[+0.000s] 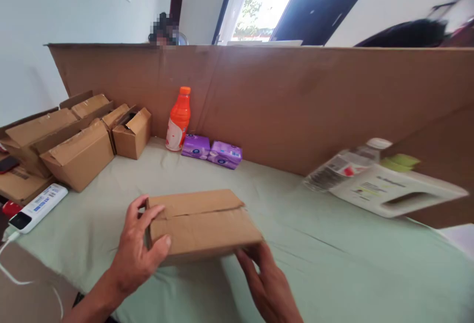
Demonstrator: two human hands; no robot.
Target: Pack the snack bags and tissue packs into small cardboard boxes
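A closed brown cardboard box (202,224) lies on the pale green tablecloth (333,259) in front of me. My left hand (138,246) grips its left end, thumb on the front face and fingers curled over the top edge. My right hand (268,283) holds the box's near right corner from below, fingers tucked under it.
Several open cardboard boxes (79,152) are stacked at the left, with a white power strip (37,208) beside them. An orange bottle (178,119) and two purple packs (212,151) stand against a cardboard wall (296,100). A clear bottle (346,167) and a white jug (396,192) lie at the right.
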